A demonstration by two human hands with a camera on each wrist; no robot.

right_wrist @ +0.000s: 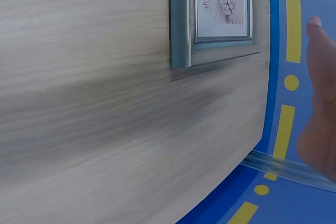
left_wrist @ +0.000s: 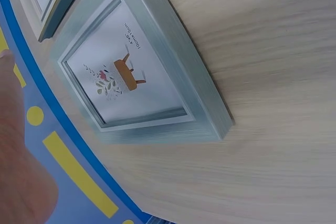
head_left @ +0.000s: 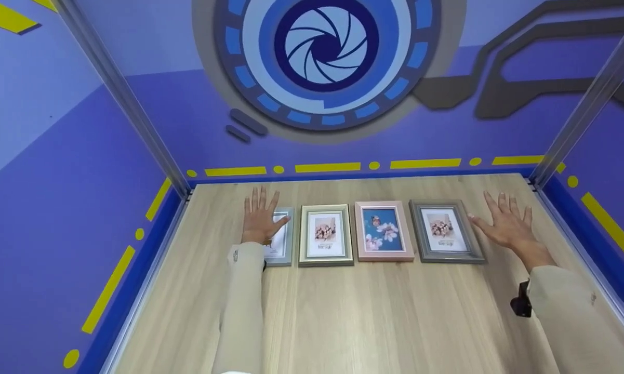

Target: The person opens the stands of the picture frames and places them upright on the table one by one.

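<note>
Photo frames lie face up in a row on the wooden table. My left hand (head_left: 260,221), fingers spread, is over the light blue-grey frame (head_left: 289,239) and hides its left part in the head view. The left wrist view shows that frame's print (left_wrist: 126,72) of flowers and a small brown stool, with space under the hand (left_wrist: 21,171). To its right lie a cream frame (head_left: 326,235) and a pink frame (head_left: 384,231) with a blossom picture. A dark grey frame (head_left: 444,231) ends the row. My right hand (head_left: 508,222) is spread just right of it, holding nothing.
The pale wooden tabletop (head_left: 343,317) runs toward me in front of the row. Purple-blue panels with yellow marks enclose it: a back wall (head_left: 166,124), a left wall (head_left: 57,218) and a right wall (head_left: 613,171). Metal posts (head_left: 119,98) stand at the back corners.
</note>
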